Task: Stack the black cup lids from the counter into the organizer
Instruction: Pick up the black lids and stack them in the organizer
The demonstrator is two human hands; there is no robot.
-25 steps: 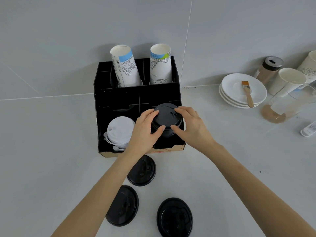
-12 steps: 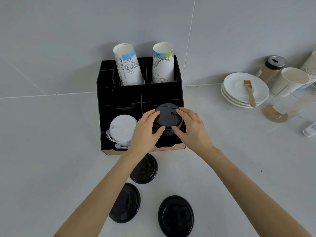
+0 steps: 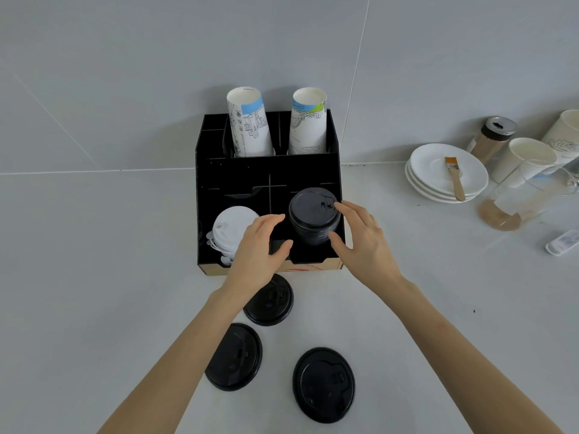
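Both hands (image 3: 260,245) (image 3: 363,242) have let go, fingers spread beside the lid stack (image 3: 314,219).

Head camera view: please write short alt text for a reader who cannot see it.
Two bare hands, left and right, open on either side of a stack of black lids in a black organizer. Three black lids lie on the counter in front; white lids fill the neighbouring compartment.

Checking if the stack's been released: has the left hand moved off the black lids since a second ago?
Yes. The left hand has drawn leftward off the black lid stack, judged against the organizer.
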